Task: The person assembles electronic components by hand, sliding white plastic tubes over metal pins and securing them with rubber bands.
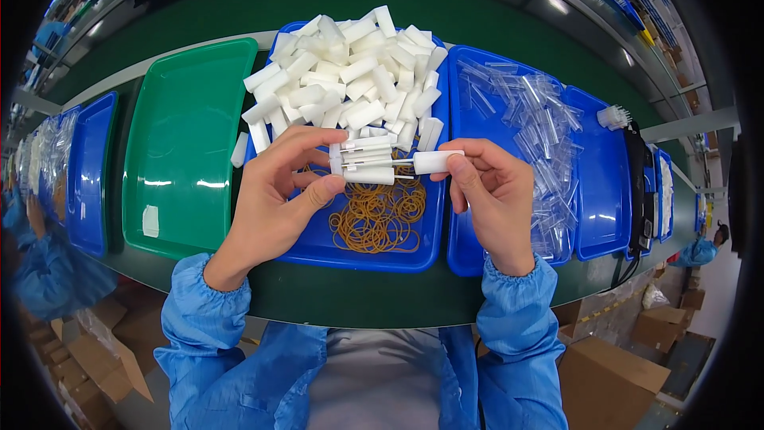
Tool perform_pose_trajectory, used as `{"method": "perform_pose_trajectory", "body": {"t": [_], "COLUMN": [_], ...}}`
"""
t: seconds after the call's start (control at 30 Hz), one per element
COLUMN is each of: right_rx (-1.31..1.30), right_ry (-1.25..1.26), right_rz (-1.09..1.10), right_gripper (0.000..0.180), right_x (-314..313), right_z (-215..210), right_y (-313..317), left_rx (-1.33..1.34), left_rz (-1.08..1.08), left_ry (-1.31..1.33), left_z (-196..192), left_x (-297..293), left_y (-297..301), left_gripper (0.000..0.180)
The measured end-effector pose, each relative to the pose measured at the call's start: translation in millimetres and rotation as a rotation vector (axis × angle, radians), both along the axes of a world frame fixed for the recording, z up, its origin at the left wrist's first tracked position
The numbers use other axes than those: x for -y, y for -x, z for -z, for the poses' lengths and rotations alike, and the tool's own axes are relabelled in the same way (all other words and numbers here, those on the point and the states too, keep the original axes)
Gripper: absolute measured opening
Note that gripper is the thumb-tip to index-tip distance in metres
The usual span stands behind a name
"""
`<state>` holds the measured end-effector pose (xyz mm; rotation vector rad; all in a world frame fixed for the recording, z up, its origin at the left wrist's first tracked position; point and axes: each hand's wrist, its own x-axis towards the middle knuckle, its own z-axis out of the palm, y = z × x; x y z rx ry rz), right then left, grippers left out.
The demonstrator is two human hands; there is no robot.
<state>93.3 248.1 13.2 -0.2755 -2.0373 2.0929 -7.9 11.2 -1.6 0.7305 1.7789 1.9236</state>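
Above the blue tray (432, 231) of rubber bands (378, 219), your left hand (278, 187) is clamped on the white base (336, 161), thumb opposing fingers; your right hand (495, 191) pinches a foam block (430, 162), which appears to meet a rod (404, 162). Judged from this, brace the base, keep block and rod in one line, and press evenly; skewed pressure could bend the rod
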Motion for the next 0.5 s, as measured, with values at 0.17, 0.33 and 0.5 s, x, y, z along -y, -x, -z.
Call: {"method": "perform_pose_trajectory", "body": {"t": [0.17, 0.33, 0.5], "right_rx": [0.017, 0.005, 0.069], "right_ry": [0.012, 0.113, 0.051], "right_rz": [-0.040, -0.095, -0.087], "right_gripper": [0.021, 0.020, 0.022], "right_x": [-2.8, -7.4, 2.3], "right_z": [-2.9, 2.4, -2.8], "right_y": [0.5, -0.2, -1.7], "left_rx": [0.017, 0.039, -0.002], "left_rz": [0.009, 0.031, 0.037], "left_ry": [-0.009, -0.025, 0.030], "left_z": [1.0, 0.8, 0.4], "left_x": [0.4, -1.3, -0.5], "left_y": [-0.1, -1.4, -2.3], "left_gripper": [0.042, 0.041, 0.039]}}
